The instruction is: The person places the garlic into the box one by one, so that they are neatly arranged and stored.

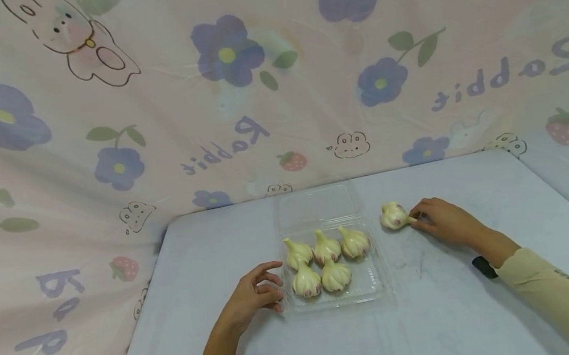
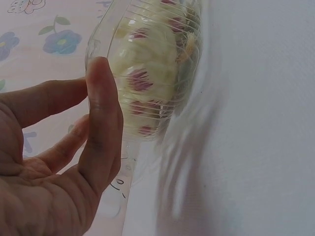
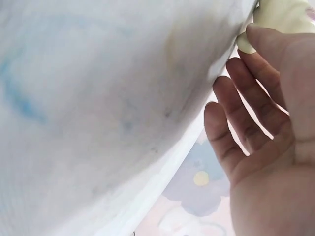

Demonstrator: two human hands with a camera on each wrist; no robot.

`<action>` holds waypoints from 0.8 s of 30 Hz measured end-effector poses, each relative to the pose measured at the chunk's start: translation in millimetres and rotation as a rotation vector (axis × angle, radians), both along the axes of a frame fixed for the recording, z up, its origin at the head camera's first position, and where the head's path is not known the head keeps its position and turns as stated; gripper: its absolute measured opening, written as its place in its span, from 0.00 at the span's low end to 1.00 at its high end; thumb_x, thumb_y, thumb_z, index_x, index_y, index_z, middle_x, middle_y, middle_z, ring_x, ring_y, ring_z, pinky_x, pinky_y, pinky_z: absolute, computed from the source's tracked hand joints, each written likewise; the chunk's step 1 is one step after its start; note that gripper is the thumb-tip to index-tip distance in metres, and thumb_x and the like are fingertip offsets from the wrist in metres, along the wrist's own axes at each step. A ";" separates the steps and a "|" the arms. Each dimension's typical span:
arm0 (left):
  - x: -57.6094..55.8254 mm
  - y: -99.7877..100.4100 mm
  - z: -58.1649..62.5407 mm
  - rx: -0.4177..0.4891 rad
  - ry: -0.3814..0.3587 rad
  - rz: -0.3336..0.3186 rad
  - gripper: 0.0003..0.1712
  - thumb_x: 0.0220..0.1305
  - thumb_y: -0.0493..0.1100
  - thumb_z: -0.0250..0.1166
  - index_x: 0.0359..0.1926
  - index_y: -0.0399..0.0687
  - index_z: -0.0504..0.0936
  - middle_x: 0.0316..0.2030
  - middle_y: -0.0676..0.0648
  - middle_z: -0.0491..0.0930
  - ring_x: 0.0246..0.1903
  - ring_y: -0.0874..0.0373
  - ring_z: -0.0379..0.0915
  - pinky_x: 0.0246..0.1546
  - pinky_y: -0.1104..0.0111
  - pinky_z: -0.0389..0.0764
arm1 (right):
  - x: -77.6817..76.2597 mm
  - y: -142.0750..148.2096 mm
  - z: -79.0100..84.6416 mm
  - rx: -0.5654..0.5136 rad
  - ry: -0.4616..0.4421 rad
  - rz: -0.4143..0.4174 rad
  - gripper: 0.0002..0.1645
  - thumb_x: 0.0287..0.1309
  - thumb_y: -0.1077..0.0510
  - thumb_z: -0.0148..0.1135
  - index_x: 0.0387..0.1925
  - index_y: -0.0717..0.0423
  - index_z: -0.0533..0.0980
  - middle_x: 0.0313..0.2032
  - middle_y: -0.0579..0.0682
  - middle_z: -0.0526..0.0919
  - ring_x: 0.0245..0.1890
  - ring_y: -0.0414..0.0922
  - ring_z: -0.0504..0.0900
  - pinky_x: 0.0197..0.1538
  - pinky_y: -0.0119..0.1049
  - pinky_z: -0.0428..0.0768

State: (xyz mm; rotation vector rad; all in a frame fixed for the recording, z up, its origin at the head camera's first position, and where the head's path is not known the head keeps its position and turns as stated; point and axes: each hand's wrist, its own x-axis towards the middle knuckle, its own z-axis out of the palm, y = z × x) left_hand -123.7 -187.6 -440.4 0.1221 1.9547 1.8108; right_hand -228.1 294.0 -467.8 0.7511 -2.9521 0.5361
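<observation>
My right hand [image 1: 445, 220] pinches the stem of a whitish garlic bulb [image 1: 393, 216] between thumb and index finger, right of the container. The bulb looks to be on the table. In the right wrist view, only part of that garlic bulb [image 3: 285, 17] shows at the top corner. A clear plastic container [image 1: 369, 288] holds several garlic bulbs, three in the back row and two in front, at left and middle. Beside its left wall is my left hand [image 1: 252, 295], fingers loosely bent. In the left wrist view, its fingertips are at the container's rim [image 2: 93, 46].
The container's clear lid [image 1: 315, 206] lies folded back behind it. White cloth covers the table [image 1: 445, 299]. A patterned curtain [image 1: 302, 96] hangs along the table's back edge and left side. Dark wrist devices are on both arms.
</observation>
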 end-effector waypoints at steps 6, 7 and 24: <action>0.8 1.2 -0.1 0.003 -0.005 0.001 0.38 0.63 0.30 0.64 0.72 0.40 0.63 0.45 0.43 0.72 0.33 0.60 0.79 0.33 0.67 0.87 | 2.5 0.6 0.7 -0.028 -0.029 0.018 0.18 0.65 0.51 0.64 0.50 0.59 0.81 0.47 0.54 0.83 0.51 0.57 0.80 0.54 0.57 0.78; 0.9 1.2 0.0 0.003 -0.004 0.000 0.38 0.63 0.30 0.64 0.72 0.39 0.63 0.45 0.43 0.72 0.33 0.60 0.79 0.33 0.67 0.87 | 3.0 0.7 0.8 -0.038 -0.030 0.024 0.18 0.67 0.52 0.62 0.51 0.60 0.81 0.47 0.55 0.83 0.51 0.57 0.80 0.55 0.57 0.78; -1.1 -1.0 -1.0 0.006 0.008 -0.025 0.38 0.63 0.31 0.65 0.72 0.39 0.62 0.46 0.43 0.71 0.33 0.61 0.79 0.34 0.67 0.88 | 3.8 -4.4 3.2 -0.088 -0.015 0.059 0.14 0.68 0.52 0.61 0.48 0.56 0.82 0.46 0.51 0.84 0.49 0.53 0.80 0.53 0.54 0.78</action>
